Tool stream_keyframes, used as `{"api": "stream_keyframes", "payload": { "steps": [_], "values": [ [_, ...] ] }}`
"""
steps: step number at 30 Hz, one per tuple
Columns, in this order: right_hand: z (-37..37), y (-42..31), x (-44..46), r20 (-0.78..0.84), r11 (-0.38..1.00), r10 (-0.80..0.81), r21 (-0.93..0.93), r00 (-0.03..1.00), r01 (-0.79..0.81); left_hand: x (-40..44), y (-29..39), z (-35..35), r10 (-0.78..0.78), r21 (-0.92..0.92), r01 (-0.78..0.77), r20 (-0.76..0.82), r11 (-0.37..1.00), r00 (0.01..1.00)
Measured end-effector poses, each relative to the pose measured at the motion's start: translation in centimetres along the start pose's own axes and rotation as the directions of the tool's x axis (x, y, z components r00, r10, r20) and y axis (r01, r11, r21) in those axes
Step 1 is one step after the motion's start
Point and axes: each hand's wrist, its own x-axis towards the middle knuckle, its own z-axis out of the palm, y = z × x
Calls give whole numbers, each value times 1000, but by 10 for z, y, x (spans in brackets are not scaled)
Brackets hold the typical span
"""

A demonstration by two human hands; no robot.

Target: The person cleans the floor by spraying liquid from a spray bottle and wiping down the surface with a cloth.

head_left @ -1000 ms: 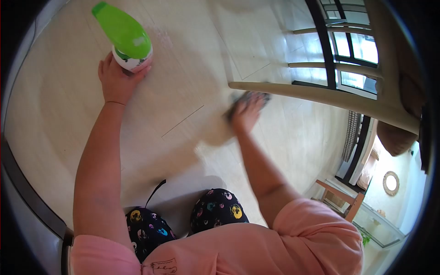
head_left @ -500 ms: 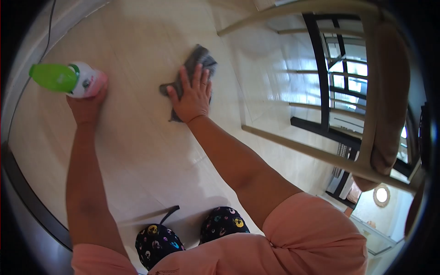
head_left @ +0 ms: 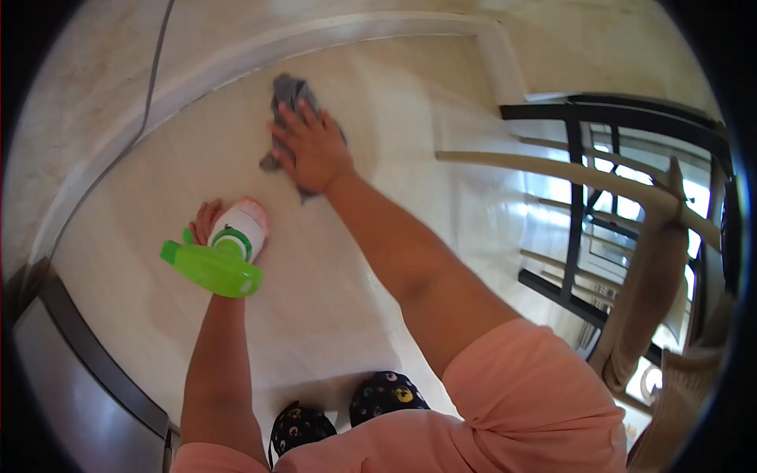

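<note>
A white and pink spray bottle with a bright green top stands out at the left centre, over the pale floor. My left hand is wrapped round it; the bottle hides most of the palm, and some fingers show at its left side. Farther forward, a crumpled grey cloth lies on the floor. My right hand rests flat on the cloth with its fingers spread, pressing it down near the wall's foot.
A white baseboard curves along the far wall. A grey cable runs down the left side. Chair legs and a dark frame stand at the right. A grey, dark-edged appliance or cabinet is at the lower left.
The view has turned toward the far wall. My right hand and the cloth are now nearer the baseboard. The bottle, still in my left hand, has its green top turned toward me.
</note>
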Motion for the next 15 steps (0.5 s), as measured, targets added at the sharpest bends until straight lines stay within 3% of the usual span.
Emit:
{"api": "stream_keyframes", "payload": {
  "steps": [2, 4, 7, 9, 11, 12, 13, 15],
  "values": [
    [2, 8, 44, -19, 999, -14, 33, 1000, 15, 1, 10, -7, 20, 219, -35, 74, 975, 997],
    [-4, 38, 66, -6, 983, -183, 12, 983, 183, 2, 10, -9, 6, 223, -24, 80, 975, 997],
    [-11, 112, 68, -85, 975, -223, -3, 971, 223, 3, 4, -1, -4, 222, -16, 87, 975, 996],
    [-33, 178, 56, -59, 990, -141, -26, 988, 140, 2, 3, 0, -4, 240, -16, 84, 971, 996],
    [-51, 248, 40, -89, 993, 69, -88, 994, -77, 2, 4, -2, -5, 234, -23, 115, 972, 993],
    [-52, 267, 40, -117, 923, 285, -234, 951, -306, 0, 1, 0, -6, 236, -21, 115, 971, 993],
    [-52, 278, 43, -174, 783, 479, -359, 861, -508, -2, -1, 2, 8, 254, -36, 108, 966, 994],
    [-54, 294, 50, -280, 480, 774, -326, 568, -815, -4, -9, 2, 20, 289, -51, 108, 956, 994]
  ]
}}
